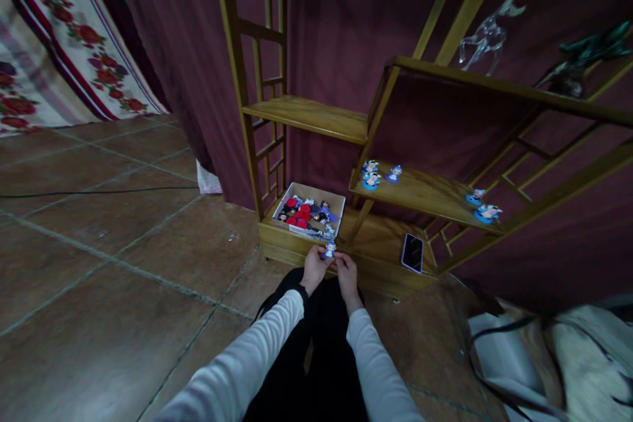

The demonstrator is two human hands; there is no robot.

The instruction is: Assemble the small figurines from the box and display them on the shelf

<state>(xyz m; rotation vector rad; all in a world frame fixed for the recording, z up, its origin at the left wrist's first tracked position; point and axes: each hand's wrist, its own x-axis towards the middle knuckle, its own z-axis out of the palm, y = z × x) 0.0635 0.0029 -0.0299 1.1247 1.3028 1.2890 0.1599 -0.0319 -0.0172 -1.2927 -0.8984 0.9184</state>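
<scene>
A small white-and-purple figurine [330, 249] is held upright between my two hands, just in front of the box. My left hand [315, 268] grips its left side, and the fingers of my right hand [346, 270] are closed on its right side. Right behind it, a white cardboard box [338, 206] on the low base of the wooden shelf holds several mixed figurines, some with red bases. On the middle shelf board [430, 196] stand a similar purple figurine [394, 174], two blue-based figurines [370, 179] at the left and two more [487, 213] at the right.
A phone [412, 252] lies on the base board at the right. A clear deer figure [487, 36] and a dark green figure [588, 56] stand on the upper shelf. Bags [588, 356] rest on the floor at right. A dark cable [99, 193] crosses the tiles at left.
</scene>
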